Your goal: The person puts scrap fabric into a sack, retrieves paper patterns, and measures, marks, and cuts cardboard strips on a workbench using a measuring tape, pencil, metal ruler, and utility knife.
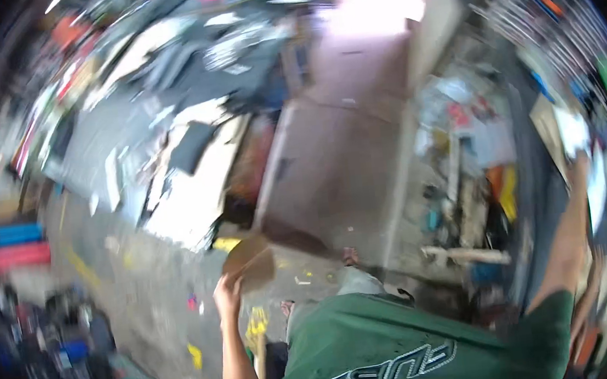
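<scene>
1. Brown, flat and round, a stiff-looking disc (258,261) sits in the left hand (228,295) of the person whose head camera I watch; the fingers are clamped on its near edge.
2. I see that disc held above the grey, scuffed floor (149,305), left of the person's body and close to the near end of a pile of pale, flat sheets (190,198).
3. On my far right, the right hand (579,163) is stretched out beside a bright white sheet (572,128). Blur hides its fingers, so I cannot tell whether they are apart or clamped on anything.
4. Below me spreads a dark green cloth shirt (409,345) with white-outlined lettering.
5. Straight ahead, a smooth, brownish strip of floor (344,155) runs away from the person.
6. To its right, I can make out a pale wooden stick (466,254) lying among mixed clutter, near a bright yellow object (509,194).
7. At left, blue (16,234) and red (20,256) bundles lie one above the other in my view, with a dark, blurred heap (53,341) nearer.
</scene>
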